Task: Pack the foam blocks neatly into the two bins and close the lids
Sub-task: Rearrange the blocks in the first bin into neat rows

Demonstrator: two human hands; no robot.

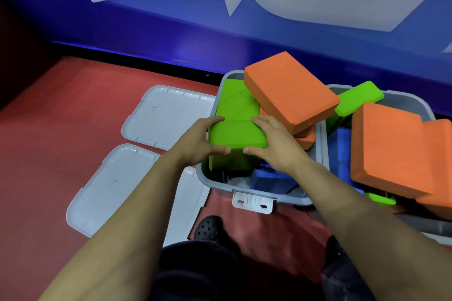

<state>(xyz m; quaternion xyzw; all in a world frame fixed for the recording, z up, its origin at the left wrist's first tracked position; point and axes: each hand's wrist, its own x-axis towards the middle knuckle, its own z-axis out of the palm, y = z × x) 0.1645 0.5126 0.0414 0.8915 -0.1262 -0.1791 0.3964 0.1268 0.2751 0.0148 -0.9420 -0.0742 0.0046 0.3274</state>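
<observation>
**Green block held over the left bin, both hands on it**

Head view: the left hand and right hand each grip one end of a green foam block, fingers over its far edge and thumbs on the near edge. The block's long axis runs left to right between the hands, above the near part of the left bin. Both hands are equally near. It probably needs seating flat beside the upright green block behind it. An orange block lies tilted across the bin's far right corner. The right bin is heaped too. Two grey lids lie on the red floor, just left. The lids' faint marks and the blue wall's large white shapes cannot be read as words.
</observation>
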